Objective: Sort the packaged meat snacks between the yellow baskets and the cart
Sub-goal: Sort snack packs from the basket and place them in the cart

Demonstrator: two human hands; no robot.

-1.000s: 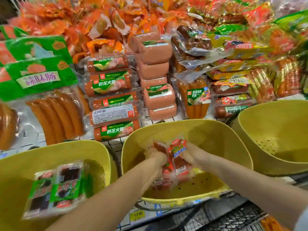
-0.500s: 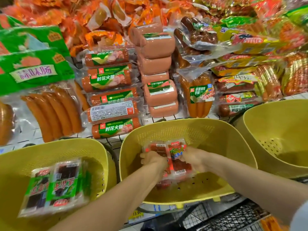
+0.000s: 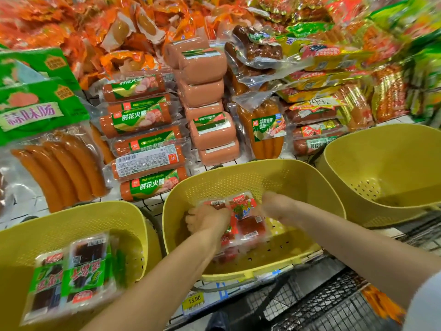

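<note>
Both hands were down inside the middle basket (image 3: 238,177), closed on a small stack of red packs (image 3: 248,225) that lay low in it. The left hand (image 3: 207,219) had its fingers curled round the stack's left edge. The right hand (image 3: 276,206) seemed to grip the top pack's right edge, its fingertips partly hidden by the wrapper. The step looked like a pickup from this basket, though a set-down could not be ruled out. A lift would need the slippery packs pressed together until clear of the rim, then carried to the cart (image 3: 334,306) below or the right basket (image 3: 381,158). The left basket (image 3: 71,213) held green-labelled packs (image 3: 78,278).
</note>
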